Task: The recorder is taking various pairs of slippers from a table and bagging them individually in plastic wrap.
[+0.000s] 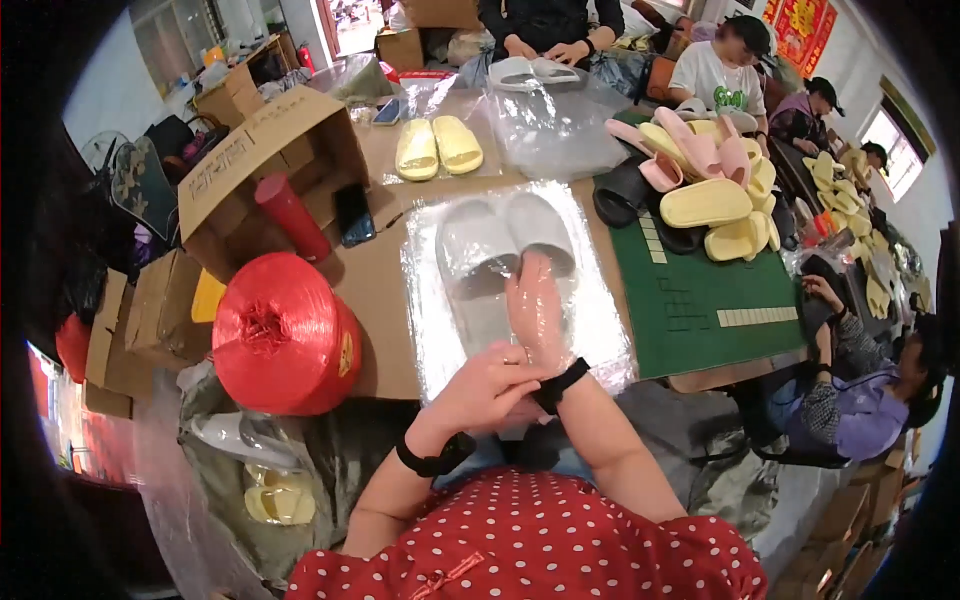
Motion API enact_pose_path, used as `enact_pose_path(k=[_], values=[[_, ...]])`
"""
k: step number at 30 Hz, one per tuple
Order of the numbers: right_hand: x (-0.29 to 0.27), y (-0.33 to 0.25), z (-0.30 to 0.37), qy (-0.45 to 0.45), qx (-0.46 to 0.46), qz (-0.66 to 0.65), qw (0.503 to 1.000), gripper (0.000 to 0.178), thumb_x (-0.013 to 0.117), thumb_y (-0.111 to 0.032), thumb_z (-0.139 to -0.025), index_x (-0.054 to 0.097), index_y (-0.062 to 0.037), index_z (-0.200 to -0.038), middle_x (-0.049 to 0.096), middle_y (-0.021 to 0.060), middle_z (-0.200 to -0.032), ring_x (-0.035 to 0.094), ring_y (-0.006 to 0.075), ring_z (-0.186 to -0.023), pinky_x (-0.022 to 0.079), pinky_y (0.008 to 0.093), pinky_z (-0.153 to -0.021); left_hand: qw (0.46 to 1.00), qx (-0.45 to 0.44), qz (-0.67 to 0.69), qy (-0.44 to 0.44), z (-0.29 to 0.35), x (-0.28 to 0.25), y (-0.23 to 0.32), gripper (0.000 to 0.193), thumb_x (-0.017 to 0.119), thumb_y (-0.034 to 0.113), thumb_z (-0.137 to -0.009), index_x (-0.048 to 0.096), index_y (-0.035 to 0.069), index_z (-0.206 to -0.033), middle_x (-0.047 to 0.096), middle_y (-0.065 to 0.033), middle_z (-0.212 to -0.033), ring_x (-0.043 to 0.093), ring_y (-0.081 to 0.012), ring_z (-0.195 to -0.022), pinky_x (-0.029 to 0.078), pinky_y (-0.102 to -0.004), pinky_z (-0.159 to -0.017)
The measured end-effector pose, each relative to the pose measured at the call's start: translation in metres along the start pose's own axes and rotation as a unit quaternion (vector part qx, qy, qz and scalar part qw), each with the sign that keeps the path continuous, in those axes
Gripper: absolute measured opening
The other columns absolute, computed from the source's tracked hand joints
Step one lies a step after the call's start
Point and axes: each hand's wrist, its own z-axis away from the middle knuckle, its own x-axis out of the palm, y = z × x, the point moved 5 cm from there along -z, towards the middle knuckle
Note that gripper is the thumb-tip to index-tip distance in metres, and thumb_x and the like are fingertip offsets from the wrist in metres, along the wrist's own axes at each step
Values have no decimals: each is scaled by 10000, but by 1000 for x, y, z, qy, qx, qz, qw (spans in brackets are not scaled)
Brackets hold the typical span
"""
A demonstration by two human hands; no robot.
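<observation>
A pair of light grey slide slippers (472, 235) lies side by side inside a clear plastic bag (425, 340), toes pointing away from me. My right hand (537, 310) is in the bag, fingers stretched out flat over the right slipper, fingertips near its strap. At the bag's near edge, my left hand (485, 385) is closed with its fingers against my right wrist, gathering the film there; its exact grip is partly hidden. The shiny film under the slippers looks like a stack of more bags.
A big red twine roll (275, 335) stands left, near an open cardboard box (250, 165), a red cylinder (292, 218) and a dark phone (353, 214). Yellow slippers (438, 148) lie ahead. Piled slippers (705, 200) cover part of a green mat (690, 310). Co-workers sit beyond and right.
</observation>
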Motion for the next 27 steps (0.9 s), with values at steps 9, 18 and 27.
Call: enact_pose_path(k=[9,18,27], values=[[-95,-21,98,-225,-130,-90,962,347,670,-93,-906,601,16,-1229,594,199,-1296,567,316,-1212,480,406,-981,940,-233,-29,246,61,-49,-69,394,743,219,-834,685,76,-1197,603,-96,-967,599,-223,-871,496,-338,-771],[-134,-5,48,5,53,-140,989,193,734,-150,-871,666,-32,-1008,616,74,-856,570,167,-718,466,306,-630,866,-426,-157,208,45,-33,-86,958,722,529,-836,346,-111,-1442,626,-208,-995,632,-342,-890,506,-417,-788],[-43,53,92,-90,109,29,990,688,726,-280,-866,409,5,-1405,535,241,-1116,573,415,-1005,490,467,-853,877,-461,-42,130,68,-6,-106,926,802,294,-794,313,-76,-1489,665,-140,-872,672,-221,-811,535,-339,-721]])
